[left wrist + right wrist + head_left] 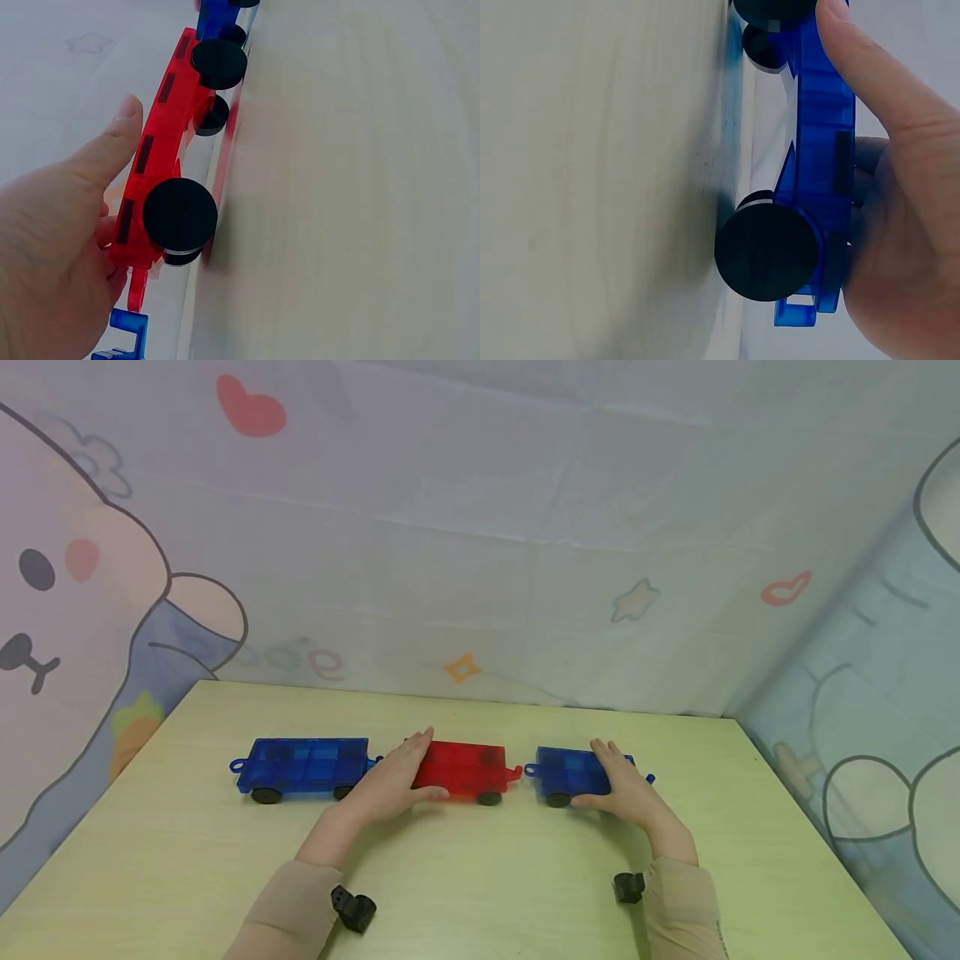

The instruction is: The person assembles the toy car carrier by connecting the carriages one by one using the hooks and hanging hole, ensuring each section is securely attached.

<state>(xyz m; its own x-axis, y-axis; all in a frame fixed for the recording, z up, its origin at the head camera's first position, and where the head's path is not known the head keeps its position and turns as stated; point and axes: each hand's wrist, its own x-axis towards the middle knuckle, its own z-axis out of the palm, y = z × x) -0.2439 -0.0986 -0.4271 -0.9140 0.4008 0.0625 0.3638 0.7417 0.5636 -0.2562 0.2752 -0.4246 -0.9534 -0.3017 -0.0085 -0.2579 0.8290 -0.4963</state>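
Observation:
Three see-through toy train cars with black wheels stand in a row on the table. My left hand (392,781) grips the left end of the red car (468,767), thumb on the near side and fingers over the far side. A blue car (307,764) stands to its left; its hook (129,330) is right at the red car's left end in the left wrist view. My right hand (626,789) holds the right-hand blue car (555,768) by its right part, thumb along the near side (870,71). A small gap separates its ring (531,770) from the red hook (514,773).
The cars stand toward the back of the pale wooden table (480,877). Behind it hangs a printed cloth backdrop (450,527) with cartoon figures. Small black devices sit at the left cuff (354,908) and the right cuff (628,887).

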